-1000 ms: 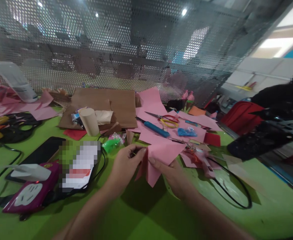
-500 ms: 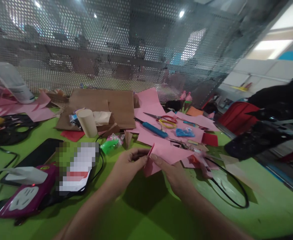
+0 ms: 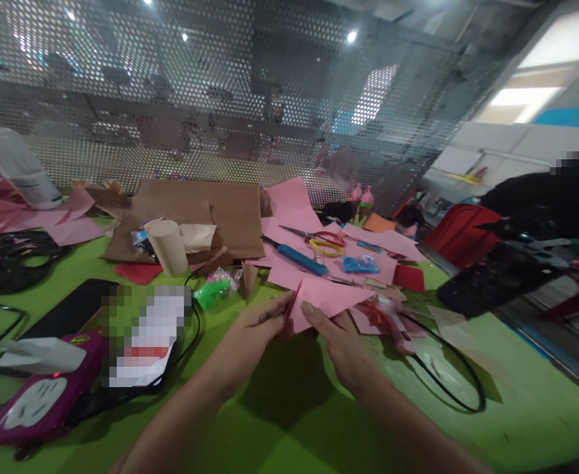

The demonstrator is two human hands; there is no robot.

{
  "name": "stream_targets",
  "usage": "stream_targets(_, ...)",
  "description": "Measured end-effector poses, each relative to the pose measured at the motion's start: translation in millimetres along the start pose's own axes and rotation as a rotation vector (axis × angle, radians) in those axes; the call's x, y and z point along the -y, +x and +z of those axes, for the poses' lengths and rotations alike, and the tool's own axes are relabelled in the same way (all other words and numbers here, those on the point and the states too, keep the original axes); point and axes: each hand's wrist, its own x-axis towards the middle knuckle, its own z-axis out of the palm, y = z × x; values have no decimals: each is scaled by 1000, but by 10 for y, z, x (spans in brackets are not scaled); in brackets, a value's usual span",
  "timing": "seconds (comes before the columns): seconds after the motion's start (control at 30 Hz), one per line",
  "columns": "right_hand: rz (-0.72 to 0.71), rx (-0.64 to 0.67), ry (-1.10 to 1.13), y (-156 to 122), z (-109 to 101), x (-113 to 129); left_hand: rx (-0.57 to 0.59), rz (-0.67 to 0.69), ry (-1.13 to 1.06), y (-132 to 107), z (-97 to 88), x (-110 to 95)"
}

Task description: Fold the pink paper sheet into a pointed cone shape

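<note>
A piece of folded pink paper (image 3: 331, 299) is held above the green table, its pointed end toward the right. My left hand (image 3: 264, 319) pinches its left edge, fingers partly hidden behind it. On the near face lies the thumb of my right hand (image 3: 336, 332), with the other fingers behind the sheet. Just beyond the paper are a blue-handled cutter (image 3: 302, 259) and scissors (image 3: 326, 242) with red and yellow handles, lying on pink sheets. A pink glue gun (image 3: 400, 332) with a black cord rests right of my right hand.
Brown cardboard (image 3: 237, 220) and a cardboard tube (image 3: 168, 247) stand behind on the left. A phone (image 3: 153, 336), a dark phone (image 3: 72, 306) and a purple power bank (image 3: 47, 395) lie left of my arms. A perforated metal screen (image 3: 210, 99) rises behind. A person in black (image 3: 541, 191) is at right.
The pink paper has turned so its broad face shows more toward me. My left fingers have straightened a little along its edge. The whole view has shifted slightly.
</note>
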Motion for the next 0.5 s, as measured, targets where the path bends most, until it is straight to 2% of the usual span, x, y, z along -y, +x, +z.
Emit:
stream_targets(0.2, 37, 38, 12, 0, 10, 6, -39, -36, 14, -10, 9, -50)
stream_targets(0.5, 4, 69, -15, 12, 9, -18, -14, -41, -46, -14, 18, -45)
